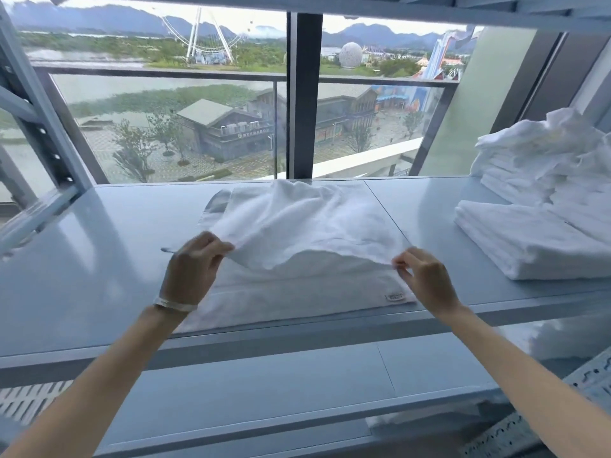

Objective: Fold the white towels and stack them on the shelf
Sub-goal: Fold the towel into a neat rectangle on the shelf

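We have a white towel (pixel 307 226) spread on the grey shelf (pixel 99 259), roughly in the middle, its near part lying flat with a small label (pixel 394 297) at the near right corner. Our left hand (pixel 191 269) pinches one corner of the raised fold, fingers curled round the cloth, and our right hand (pixel 426 276) pinches the other — the folded-over layer hangs lifted between them, sagging in the middle. A bracelet (pixel 173 304) sits on the left wrist. To the right on the same shelf lies a stack of folded towels (pixel 529 239), and behind it, farther right, a rumpled pile of towels (pixel 542 153). Beyond the shelf is a window (pixel 185 127).
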Tool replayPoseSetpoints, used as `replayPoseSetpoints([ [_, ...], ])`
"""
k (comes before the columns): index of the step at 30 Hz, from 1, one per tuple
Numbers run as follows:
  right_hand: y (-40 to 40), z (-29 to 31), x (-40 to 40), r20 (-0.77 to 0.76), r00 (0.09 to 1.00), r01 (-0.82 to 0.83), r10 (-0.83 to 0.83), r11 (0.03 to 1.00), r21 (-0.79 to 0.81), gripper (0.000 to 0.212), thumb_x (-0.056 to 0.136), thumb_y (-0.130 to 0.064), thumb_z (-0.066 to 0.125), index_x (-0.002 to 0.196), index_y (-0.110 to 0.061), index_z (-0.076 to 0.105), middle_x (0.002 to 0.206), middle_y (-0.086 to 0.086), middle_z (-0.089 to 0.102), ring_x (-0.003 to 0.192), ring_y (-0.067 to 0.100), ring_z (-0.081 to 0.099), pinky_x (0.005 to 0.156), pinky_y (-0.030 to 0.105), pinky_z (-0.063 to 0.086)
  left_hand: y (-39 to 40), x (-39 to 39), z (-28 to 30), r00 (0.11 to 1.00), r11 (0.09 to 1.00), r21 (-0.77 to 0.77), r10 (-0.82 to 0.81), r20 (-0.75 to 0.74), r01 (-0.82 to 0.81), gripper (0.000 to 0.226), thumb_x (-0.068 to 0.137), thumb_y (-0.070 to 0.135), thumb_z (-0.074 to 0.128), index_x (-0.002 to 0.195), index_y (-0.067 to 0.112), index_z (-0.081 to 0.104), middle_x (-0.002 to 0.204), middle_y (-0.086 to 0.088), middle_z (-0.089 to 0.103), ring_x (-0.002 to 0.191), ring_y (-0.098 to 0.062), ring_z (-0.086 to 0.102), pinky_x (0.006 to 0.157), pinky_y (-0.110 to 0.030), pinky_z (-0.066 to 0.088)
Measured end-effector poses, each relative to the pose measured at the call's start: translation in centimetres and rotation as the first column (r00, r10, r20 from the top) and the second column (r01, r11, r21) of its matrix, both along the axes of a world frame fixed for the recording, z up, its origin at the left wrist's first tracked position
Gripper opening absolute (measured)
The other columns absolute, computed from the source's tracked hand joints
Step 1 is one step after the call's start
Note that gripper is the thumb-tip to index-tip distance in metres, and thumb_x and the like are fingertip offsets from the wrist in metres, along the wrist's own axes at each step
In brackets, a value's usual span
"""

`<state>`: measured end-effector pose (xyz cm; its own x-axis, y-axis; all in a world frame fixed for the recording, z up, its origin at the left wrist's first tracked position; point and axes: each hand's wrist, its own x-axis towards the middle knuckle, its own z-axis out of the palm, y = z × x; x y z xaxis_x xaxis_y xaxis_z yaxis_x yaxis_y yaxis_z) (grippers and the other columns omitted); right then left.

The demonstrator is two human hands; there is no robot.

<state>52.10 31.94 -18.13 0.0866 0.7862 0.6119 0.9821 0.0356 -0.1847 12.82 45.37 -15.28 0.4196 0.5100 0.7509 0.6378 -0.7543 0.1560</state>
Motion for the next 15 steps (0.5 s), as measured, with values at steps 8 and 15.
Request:
replayPoseSetpoints([
  [8,-1.9,-4.2,1.4,-0.084,0.996,-0.008,-0.020,0.948,-0.317,0.011,0.078,0.000,0.067,0.076,-0.007,0.058,0.077,0.001,0.060,0.070,0.027,0.057,0.058,0.028,0.037,-3.4,-4.6,-8.9,0.987,0.982,-0.187,-0.021,-0.159,-0.009,0.015,0.073,0.019,0.058,0.086,0.027,0.058,0.078,0.005,0.061,0.077,-0.012,0.049,0.050,-0.027,0.048],
  [15,-2.3,-3.9,2.8,0.001,0.996,0.091,-0.093,0.974,-0.209,0.022,0.066,0.017,0.067,0.069,-0.004,0.061,0.071,0.009,0.058,0.056,0.032,0.059,0.051,0.027,0.038,-2.6,-6.8,-8.1,0.977,0.952,-0.281,0.064,-0.204,-0.121,0.047,0.067,0.004,0.078,0.081,0.025,0.037,0.069,0.002,0.063,0.059,-0.027,0.062,0.046,-0.028,0.043],
])
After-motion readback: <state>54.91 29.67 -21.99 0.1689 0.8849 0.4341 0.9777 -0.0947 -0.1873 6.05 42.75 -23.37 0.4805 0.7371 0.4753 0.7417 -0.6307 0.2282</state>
